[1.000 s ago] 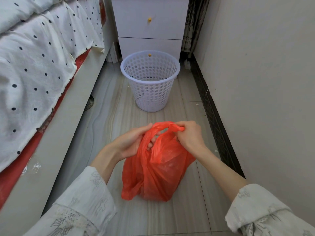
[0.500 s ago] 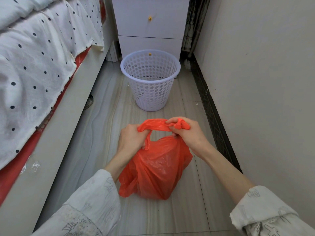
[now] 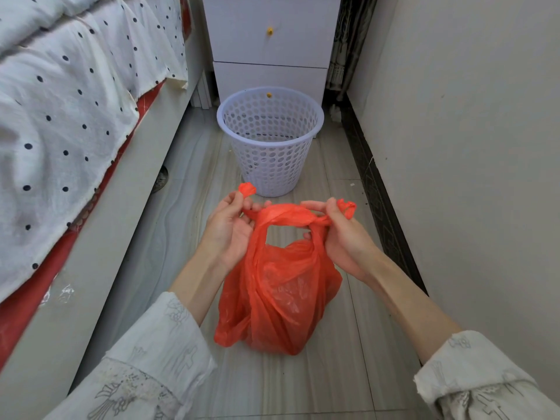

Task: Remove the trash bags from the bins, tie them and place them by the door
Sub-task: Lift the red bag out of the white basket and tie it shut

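A: Where does the job stand?

B: The bin (image 3: 270, 140) by the drawers (image 3: 269, 50) has no liner in it, so the lifting-out is done for this one. The bag (image 3: 278, 292) sits on the floor (image 3: 194, 225) between the bed (image 3: 69, 122) and the wall (image 3: 469, 147), on the near side of the bin and apart from it.

A: And the tying?

B: Under way, I'd say. The two handles cross in a twisted band above the bag's mouth, with a gap under it. The left hand (image 3: 228, 230) pinches one handle end, which sticks up past its fingers (image 3: 239, 200). The right hand (image 3: 344, 234) pinches the other end between thumb and forefinger, and that end pokes out on the wall side.

A: So both hands are clamped on plastic?

B: Yes, fingers curled round a handle each, pulling outward as it looks.

A: Is the knot finished?

B: Hard to tell from this angle; the crossing may be a first half-knot only, not yet drawn tight. I'd judge a second pass and a snug pull remain.

A: After that?

B: Carrying it to the door, which is not in view. Whether other bins wait elsewhere, the picture does not show. The plastic is thin, so a hard tug could stretch or tear a handle.
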